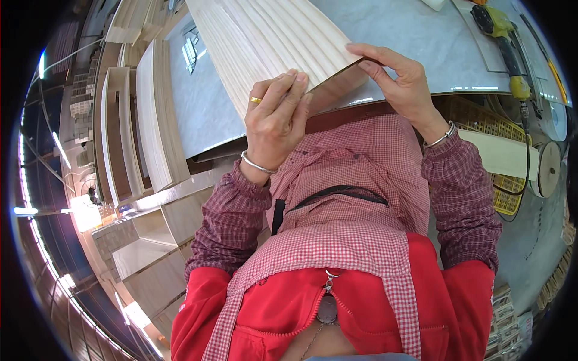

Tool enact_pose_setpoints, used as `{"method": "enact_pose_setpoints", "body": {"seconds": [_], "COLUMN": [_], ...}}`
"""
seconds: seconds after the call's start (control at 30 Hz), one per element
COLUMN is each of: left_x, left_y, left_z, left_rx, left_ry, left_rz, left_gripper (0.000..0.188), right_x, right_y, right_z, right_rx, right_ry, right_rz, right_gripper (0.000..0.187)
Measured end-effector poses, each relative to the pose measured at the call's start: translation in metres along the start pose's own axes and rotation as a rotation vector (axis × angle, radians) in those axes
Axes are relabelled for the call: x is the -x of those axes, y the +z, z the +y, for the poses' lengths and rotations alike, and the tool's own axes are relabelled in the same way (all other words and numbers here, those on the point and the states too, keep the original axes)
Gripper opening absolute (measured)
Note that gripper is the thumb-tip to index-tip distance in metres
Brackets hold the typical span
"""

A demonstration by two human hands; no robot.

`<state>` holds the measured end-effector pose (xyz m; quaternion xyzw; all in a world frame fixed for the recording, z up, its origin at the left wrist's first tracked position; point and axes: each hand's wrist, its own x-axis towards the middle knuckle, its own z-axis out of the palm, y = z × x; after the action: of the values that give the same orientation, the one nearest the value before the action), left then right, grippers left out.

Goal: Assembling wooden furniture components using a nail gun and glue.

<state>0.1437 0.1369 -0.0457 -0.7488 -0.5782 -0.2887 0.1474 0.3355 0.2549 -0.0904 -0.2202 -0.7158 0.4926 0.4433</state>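
A pale wooden panel (274,42) with lengthwise grain reaches from the far edge of view to the near edge of the table, tilted and partly over it. My left hand (278,117), wearing a gold ring, is closed at the panel's near corner, with its fingertips pressed together on the top face. At the panel's near right corner, my right hand (400,81) grips the edge between thumb and fingers. The underside of the panel is mostly hidden, and whether anything small lies under the fingertips cannot be seen.
The grey-blue tabletop (397,30) carries small shiny strips (189,54) and a yellow-green power tool (506,51) with a hose. Wooden frames (120,135) and stacked boards (159,114) stand at left. Below right are a yellow crate (509,201) and a round reel (548,169).
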Motion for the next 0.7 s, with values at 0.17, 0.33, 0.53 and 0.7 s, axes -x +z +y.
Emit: {"method": "enact_pose_setpoints", "body": {"seconds": [0.17, 0.33, 0.53, 0.7], "left_x": [0.0009, 0.0003, 0.0025, 0.0032], "left_y": [-0.0028, -0.0035, -0.0045, -0.0058], "left_z": [0.001, 0.0021, 0.0018, 0.0014], "left_rx": [0.001, -0.019, -0.03, -0.041], "left_ry": [-0.011, -0.02, -0.019, -0.009], "left_rz": [-0.013, -0.034, -0.041, -0.046], "left_gripper": [0.034, 0.033, 0.034, 0.034], "right_x": [0.0007, 0.0021, 0.0005, -0.0025], "right_y": [0.0034, 0.0063, 0.0083, 0.0062], "right_z": [0.0001, 0.0071, 0.0061, 0.0079], "right_rx": [-0.084, -0.125, -0.172, -0.206], "right_ry": [0.131, 0.131, 0.116, 0.102], "right_rz": [0.074, 0.133, 0.125, 0.027], "right_gripper": [0.031, 0.033, 0.031, 0.03]}}
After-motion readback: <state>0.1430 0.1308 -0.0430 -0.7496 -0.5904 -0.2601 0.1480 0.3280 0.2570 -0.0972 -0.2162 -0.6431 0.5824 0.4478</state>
